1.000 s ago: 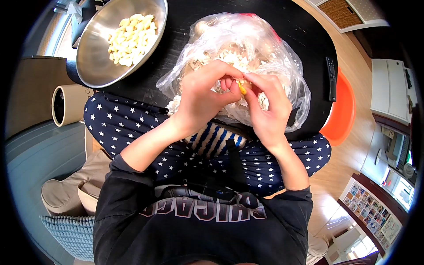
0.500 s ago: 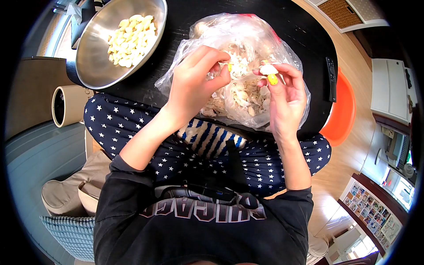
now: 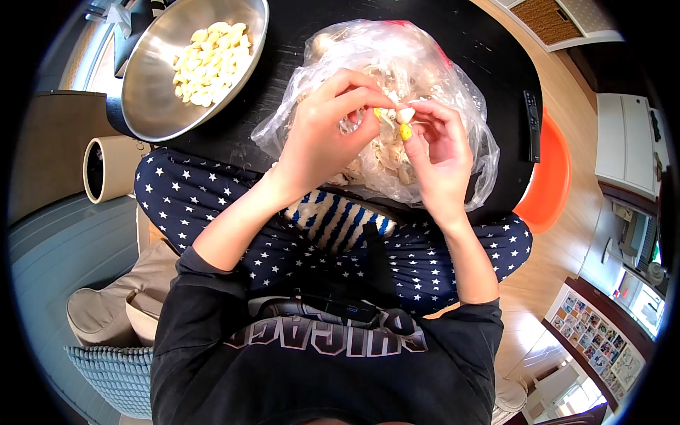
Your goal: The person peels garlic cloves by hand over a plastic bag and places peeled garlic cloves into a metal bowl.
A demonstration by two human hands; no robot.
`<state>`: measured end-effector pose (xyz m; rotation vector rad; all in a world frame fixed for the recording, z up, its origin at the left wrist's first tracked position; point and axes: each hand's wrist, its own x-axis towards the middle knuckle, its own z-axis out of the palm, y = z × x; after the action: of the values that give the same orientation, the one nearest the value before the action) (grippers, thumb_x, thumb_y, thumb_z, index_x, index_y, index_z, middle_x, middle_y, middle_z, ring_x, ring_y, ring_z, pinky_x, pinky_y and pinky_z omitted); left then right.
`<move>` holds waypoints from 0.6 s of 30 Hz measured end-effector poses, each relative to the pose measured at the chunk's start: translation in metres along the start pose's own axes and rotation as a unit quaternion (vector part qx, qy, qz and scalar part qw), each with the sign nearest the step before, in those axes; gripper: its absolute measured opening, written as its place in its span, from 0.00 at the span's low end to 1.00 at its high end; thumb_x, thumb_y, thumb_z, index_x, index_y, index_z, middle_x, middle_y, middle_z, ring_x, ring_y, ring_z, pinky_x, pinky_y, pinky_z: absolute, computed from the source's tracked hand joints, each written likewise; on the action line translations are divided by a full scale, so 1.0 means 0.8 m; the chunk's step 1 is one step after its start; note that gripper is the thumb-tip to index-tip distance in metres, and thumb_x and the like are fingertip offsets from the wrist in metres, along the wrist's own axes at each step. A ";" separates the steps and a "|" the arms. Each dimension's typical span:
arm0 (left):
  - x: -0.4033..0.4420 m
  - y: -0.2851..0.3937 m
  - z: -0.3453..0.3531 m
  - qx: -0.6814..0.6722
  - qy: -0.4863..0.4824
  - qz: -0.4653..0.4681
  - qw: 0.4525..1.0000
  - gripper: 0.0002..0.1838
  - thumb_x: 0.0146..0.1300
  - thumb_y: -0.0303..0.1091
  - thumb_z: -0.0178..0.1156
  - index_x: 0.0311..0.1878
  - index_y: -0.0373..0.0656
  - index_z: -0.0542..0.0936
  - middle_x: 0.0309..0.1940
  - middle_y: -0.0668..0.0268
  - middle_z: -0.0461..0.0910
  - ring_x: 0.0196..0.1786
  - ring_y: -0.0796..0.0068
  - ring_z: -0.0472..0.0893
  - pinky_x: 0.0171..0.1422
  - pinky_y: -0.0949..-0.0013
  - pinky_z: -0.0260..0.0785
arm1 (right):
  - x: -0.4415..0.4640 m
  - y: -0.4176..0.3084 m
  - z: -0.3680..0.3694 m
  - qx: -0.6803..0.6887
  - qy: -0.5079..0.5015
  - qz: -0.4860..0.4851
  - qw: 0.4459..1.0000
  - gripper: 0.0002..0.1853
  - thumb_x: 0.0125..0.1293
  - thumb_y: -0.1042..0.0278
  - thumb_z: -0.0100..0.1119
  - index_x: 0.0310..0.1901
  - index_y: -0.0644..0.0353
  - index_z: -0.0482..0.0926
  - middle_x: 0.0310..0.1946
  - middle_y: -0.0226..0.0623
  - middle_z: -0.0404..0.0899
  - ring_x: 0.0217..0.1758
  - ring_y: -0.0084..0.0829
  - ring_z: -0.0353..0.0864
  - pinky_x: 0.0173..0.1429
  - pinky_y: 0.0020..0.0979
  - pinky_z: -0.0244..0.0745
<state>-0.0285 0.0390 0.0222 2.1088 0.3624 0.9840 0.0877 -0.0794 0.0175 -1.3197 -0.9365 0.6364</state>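
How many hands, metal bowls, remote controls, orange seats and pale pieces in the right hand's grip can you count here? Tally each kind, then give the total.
Left hand and right hand: 2
Metal bowl: 1
Remote control: 1
Orange seat: 1
Pale piece in the right hand's grip: 1
Total: 6

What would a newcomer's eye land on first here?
Probably the shiny steel bowl at upper left, with its cluster of pale peeled garlic cloves. Next, the crinkled clear plastic bag of papery skins on the black table, where the right hand pinches a clove near the left hand. The bright orange seat at the table's right edge also stands out.
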 end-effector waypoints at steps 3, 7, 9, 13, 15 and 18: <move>0.000 0.006 -0.002 -0.016 -0.029 -0.018 0.999 0.12 0.49 0.18 0.60 0.38 0.39 0.80 0.35 0.65 0.78 0.32 0.78 0.75 0.34 0.79 0.67 | 0.000 -0.002 0.003 -0.062 0.008 -0.032 0.998 0.17 0.55 0.84 0.56 0.47 0.63 0.71 0.41 0.34 0.74 0.42 0.21 0.73 0.46 0.22 0.68; -0.002 0.008 -0.002 -0.046 -0.044 -0.041 0.997 0.12 0.49 0.18 0.60 0.39 0.37 0.80 0.32 0.64 0.79 0.30 0.79 0.75 0.33 0.79 0.67 | -0.001 -0.002 0.001 -0.190 0.002 -0.061 0.980 0.16 0.53 0.84 0.56 0.46 0.63 0.72 0.39 0.37 0.76 0.40 0.25 0.75 0.43 0.24 0.70; -0.004 0.008 -0.003 -0.048 -0.054 -0.064 0.995 0.11 0.49 0.19 0.61 0.39 0.36 0.80 0.31 0.64 0.80 0.28 0.81 0.75 0.34 0.79 0.67 | 0.002 -0.002 0.001 -0.230 -0.001 -0.129 0.965 0.17 0.50 0.86 0.57 0.43 0.63 0.73 0.39 0.40 0.77 0.40 0.33 0.76 0.43 0.27 0.71; -0.005 0.006 -0.002 -0.059 -0.060 -0.081 0.993 0.11 0.49 0.19 0.62 0.39 0.35 0.80 0.30 0.65 0.80 0.29 0.82 0.75 0.34 0.80 0.67 | 0.008 0.002 -0.002 -0.278 -0.012 -0.209 0.937 0.17 0.48 0.87 0.58 0.42 0.64 0.74 0.40 0.41 0.77 0.41 0.38 0.76 0.45 0.31 0.72; -0.005 0.007 0.002 -0.075 -0.026 -0.075 0.994 0.08 0.48 0.22 0.64 0.34 0.37 0.81 0.24 0.64 0.78 0.25 0.81 0.75 0.33 0.79 0.69 | 0.010 0.002 -0.003 -0.301 -0.017 -0.256 0.918 0.18 0.45 0.87 0.60 0.41 0.65 0.74 0.40 0.42 0.78 0.43 0.40 0.76 0.46 0.33 0.73; -0.008 0.009 0.004 -0.107 -0.027 -0.116 0.987 0.07 0.47 0.21 0.63 0.32 0.36 0.80 0.23 0.65 0.78 0.25 0.81 0.75 0.33 0.79 0.69 | 0.008 0.001 -0.002 -0.315 -0.023 -0.269 0.910 0.19 0.45 0.87 0.61 0.42 0.66 0.74 0.41 0.43 0.78 0.43 0.42 0.76 0.46 0.34 0.73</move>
<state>-0.0309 0.0292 0.0232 1.8484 0.4422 0.7912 0.0922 -0.0744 0.0179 -1.5044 -1.5522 -0.0861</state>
